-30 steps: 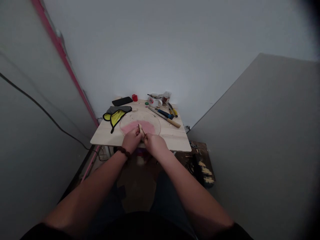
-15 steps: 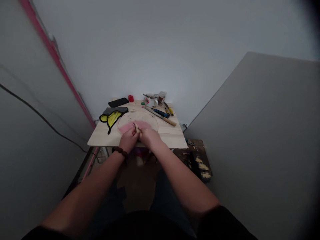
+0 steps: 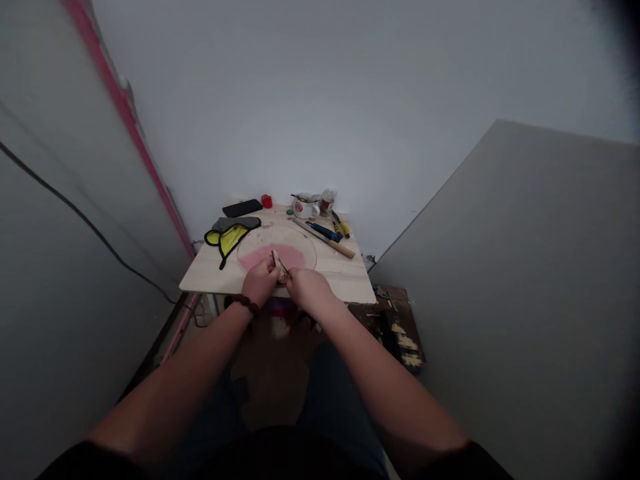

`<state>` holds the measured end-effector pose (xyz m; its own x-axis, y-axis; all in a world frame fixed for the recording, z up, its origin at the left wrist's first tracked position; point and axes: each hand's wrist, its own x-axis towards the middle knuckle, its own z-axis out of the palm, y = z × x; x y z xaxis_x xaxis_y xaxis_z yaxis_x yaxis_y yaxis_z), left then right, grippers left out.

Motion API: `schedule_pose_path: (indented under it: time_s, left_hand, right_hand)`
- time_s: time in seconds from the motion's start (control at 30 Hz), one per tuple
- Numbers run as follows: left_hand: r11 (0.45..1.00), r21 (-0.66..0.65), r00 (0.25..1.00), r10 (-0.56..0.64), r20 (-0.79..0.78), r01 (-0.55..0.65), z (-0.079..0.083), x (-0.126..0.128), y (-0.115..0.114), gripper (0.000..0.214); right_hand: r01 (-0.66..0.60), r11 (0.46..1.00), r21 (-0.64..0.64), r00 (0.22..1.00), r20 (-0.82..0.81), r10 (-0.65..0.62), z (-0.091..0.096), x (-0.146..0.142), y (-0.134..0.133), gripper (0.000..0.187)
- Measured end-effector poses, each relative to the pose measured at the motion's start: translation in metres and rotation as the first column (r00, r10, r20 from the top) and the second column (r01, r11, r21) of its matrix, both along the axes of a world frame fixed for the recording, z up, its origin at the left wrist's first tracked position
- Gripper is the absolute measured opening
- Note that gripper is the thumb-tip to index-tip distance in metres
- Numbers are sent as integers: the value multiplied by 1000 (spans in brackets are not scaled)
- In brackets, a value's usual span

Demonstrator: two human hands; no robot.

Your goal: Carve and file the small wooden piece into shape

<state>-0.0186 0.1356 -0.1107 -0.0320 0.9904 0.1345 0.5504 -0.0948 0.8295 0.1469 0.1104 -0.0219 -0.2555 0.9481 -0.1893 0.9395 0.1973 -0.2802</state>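
At the table's near edge, my left hand (image 3: 261, 283) is closed on a small pale piece (image 3: 281, 275) that looks like wood. A thin dark strip stands up beside the left fingertips; I cannot tell what it belongs to. My right hand (image 3: 309, 288) is closed, with a thin dark stick-like tool (image 3: 285, 268) running from its fingers across the pale piece. Its kind is too small to make out. Both hands are over the front of a round board (image 3: 260, 237) with a pink-stained area.
On the wooden table (image 3: 345, 283) lie a grey-and-yellow cloth (image 3: 233, 235), a black phone (image 3: 243, 208), a red item (image 3: 267, 201), a white mug (image 3: 303, 209), a jar (image 3: 327, 200), a wooden-handled tool (image 3: 341, 250) and a blue tool (image 3: 325, 231). Walls stand close on both sides.
My right hand has drawn a little away from the left, so more of the pale piece and the thin tool shows. The whole view has shifted slightly.
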Motion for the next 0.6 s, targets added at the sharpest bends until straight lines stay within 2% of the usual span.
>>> schedule_pose_path:
  time_s: [0.27, 0.47, 0.6]
  left_hand:
    - [1000, 2, 1000, -10, -14, 10, -1, -1, -2, 28]
    - [1000, -9, 1000, 25, -3, -25, -4, -1, 4, 23]
    - [999, -20, 999, 31, 27, -31, -4, -1, 4, 24]
  right_hand:
    - [-5, 999, 31, 1000, -11, 6, 1, -1, 10, 41]
    - [24, 996, 82, 1000, -6, -23, -12, 22, -16, 36]
    - [72, 990, 122, 997, -36, -68, -16, 34, -27, 40]
